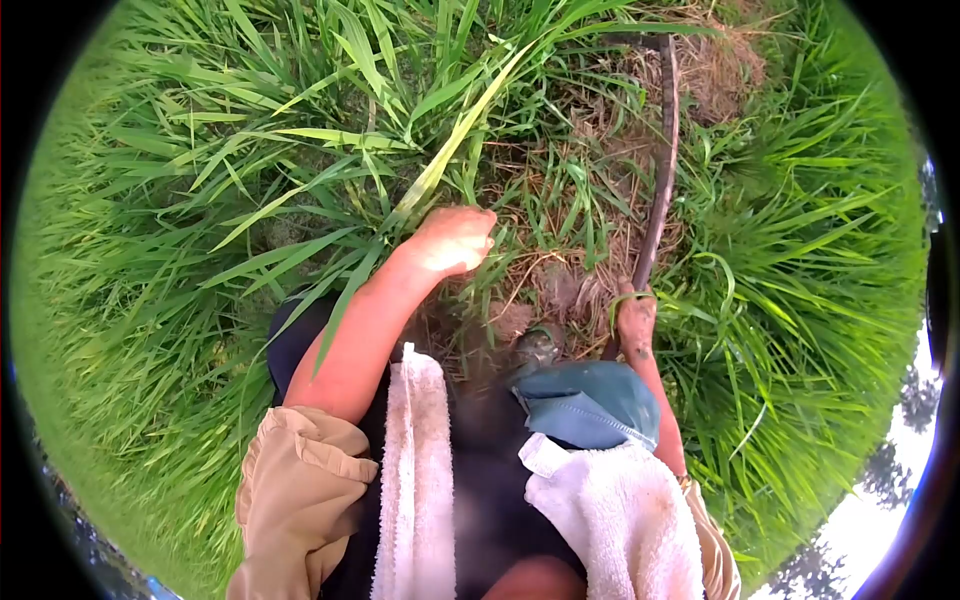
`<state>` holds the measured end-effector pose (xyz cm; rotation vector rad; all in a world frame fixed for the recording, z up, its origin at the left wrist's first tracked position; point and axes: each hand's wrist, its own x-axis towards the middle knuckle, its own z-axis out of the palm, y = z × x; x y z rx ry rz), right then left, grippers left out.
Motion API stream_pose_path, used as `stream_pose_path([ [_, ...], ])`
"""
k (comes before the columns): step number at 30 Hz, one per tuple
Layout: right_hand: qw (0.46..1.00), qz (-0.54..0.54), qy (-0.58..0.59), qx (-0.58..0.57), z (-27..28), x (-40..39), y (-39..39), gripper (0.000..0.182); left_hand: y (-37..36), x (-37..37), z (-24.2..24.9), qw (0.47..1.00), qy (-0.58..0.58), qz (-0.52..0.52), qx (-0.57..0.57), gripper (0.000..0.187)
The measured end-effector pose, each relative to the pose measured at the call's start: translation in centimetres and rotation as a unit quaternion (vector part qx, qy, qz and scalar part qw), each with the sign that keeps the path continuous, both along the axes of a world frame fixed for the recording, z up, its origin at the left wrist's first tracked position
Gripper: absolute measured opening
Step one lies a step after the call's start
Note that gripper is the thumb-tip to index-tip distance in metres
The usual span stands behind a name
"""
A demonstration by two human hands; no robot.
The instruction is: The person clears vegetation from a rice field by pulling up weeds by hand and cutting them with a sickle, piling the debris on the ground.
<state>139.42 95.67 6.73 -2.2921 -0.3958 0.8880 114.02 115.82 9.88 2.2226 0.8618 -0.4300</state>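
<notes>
Left hand: the left hand (pixel 452 240) sits just left of the frame's centre, fingers curled and pressed shut around a bunch of grass stems (pixel 470 150) that rises toward the top centre.
Right hand: the right hand (pixel 635 322), right of centre, is soiled with dirt and closed around the lower end of a sickle (pixel 662 170).
Sickle: a dark, thin, slightly curved blade running from the right hand up to the top right of the frame, over dry straw (pixel 720 60).
Ground: a bare brown patch of cut stubble (pixel 560 280) lies between the two hands.
Clothing: a white towel (pixel 420 470) hangs at bottom centre, a tan sleeve (pixel 295 470) at lower left.
Surroundings: tall green grass fills the left and right sides.
</notes>
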Motion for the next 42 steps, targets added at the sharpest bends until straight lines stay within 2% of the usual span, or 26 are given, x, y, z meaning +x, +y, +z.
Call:
stream_pose_path([
  [1,0.997,0.025,-0.07,-0.004,-0.5,0.7,2.4,0.027,-0.3,0.4,-0.2,1.0,-0.009,-0.014,0.002,0.029],
  [3,0.999,0.032,-0.017,-0.003,-1.9,1.1,6.2,0.032,-0.6,0.9,0.3,1.0,-0.021,0.001,-0.017,0.03],
  [4,0.996,0.062,-0.041,-0.057,-4.1,0.9,5.6,0.035,-0.8,0.6,0.0,0.999,-0.033,0.004,-0.015,0.03],
  [5,0.99,0.105,-0.037,-0.088,-7.2,0.6,2.5,0.039,-0.5,0.3,-0.2,0.999,-0.045,0.009,-0.008,0.03],
  [6,0.947,0.257,-0.146,-0.125,-9.0,-0.4,-2.0,0.039,-0.5,-0.2,0.0,0.999,-0.044,0.016,0.003,0.028],
  [7,0.978,0.174,-0.08,-0.08,-6.4,-2.3,-3.8,0.034,-0.2,-0.4,0.5,0.999,-0.032,0.023,0.003,0.028],
  [8,0.994,0.088,-0.046,0.038,-6.0,-3.5,-6.1,0.032,0.2,-0.8,1.4,0.999,-0.018,0.032,0.003,0.028],
  [11,0.99,0.081,0.052,-0.102,-2.0,-1.9,-6.8,0.034,0.2,-1.3,1.3,0.999,0.014,0.043,0.003,0.028],
  [13,0.996,0.054,0.008,-0.075,-1.4,-1.2,-3.0,0.034,0.1,-1.2,0.9,0.999,0.015,0.048,-0.004,0.029],
  [15,0.982,0.079,-0.17,-0.019,-3.7,0.8,2.2,0.03,-0.2,-0.8,0.6,0.999,0.004,0.034,0.002,0.032],
  [16,1.0,-0.003,0.02,0.011,-0.9,0.3,6.2,0.031,-0.2,-0.3,0.7,0.999,0.013,0.027,-0.012,0.032],
  [17,0.997,-0.027,0.05,0.055,-2.4,0.9,8.5,0.031,-0.3,0.0,0.7,0.999,0.022,0.02,-0.027,0.033],
  [18,0.998,0.024,0.007,0.059,-2.3,0.9,9.9,0.032,-0.3,0.3,0.4,0.999,0.027,0.017,-0.033,0.033],
  [19,0.997,0.063,-0.041,0.002,-4.7,1.4,9.7,0.034,-0.8,0.0,-0.2,1.0,0.003,0.022,-0.019,0.033],
  [21,0.961,0.204,-0.107,-0.15,-10.7,1.2,3.8,0.037,-0.7,-0.7,-1.7,0.998,-0.053,0.034,0.025,0.034],
  [22,0.965,0.205,-0.104,-0.126,-9.8,0.0,0.7,0.039,-0.2,-0.5,0.4,0.999,0.012,0.038,-0.017,0.032],
  [23,0.966,0.215,-0.105,-0.099,-9.2,-0.4,-0.3,0.042,0.3,-0.6,0.7,0.999,0.007,0.043,-0.001,0.031],
  [26,0.984,0.085,0.119,-0.106,-1.0,-3.7,3.4,0.039,0.1,-1.8,1.8,0.998,0.02,0.056,0.009,0.03],
  [29,0.994,0.094,0.032,-0.05,-3.1,-2.1,6.2,0.032,0.0,-2.2,1.3,0.998,0.015,0.051,0.026,0.03],
  [33,0.995,0.05,0.078,0.041,-2.7,0.4,10.5,0.03,0.2,-1.5,0.6,0.999,0.008,0.048,0.004,0.026],
  [35,0.979,0.162,-0.081,-0.096,-5.4,0.1,4.1,0.04,0.3,-1.9,-0.1,0.999,-0.001,0.036,0.02,0.028],
  [36,0.948,0.26,-0.142,-0.113,-9.2,0.3,-2.8,0.045,0.4,-2.1,0.1,0.999,0.013,0.033,0.02,0.03],
  [37,0.985,0.147,-0.029,-0.083,-4.9,-1.5,-4.7,0.046,0.5,-1.9,0.6,0.999,0.025,0.04,0.017,0.032],
  [39,0.983,0.124,0.044,-0.128,-6.4,0.3,-11.2,0.048,0.2,-2.2,1.1,0.998,0.02,0.056,0.007,0.031],
  [42,0.985,0.104,0.04,-0.129,-2.3,0.7,-6.8,0.045,0.6,-1.8,0.4,0.998,0.0,0.054,0.018,0.032],
])
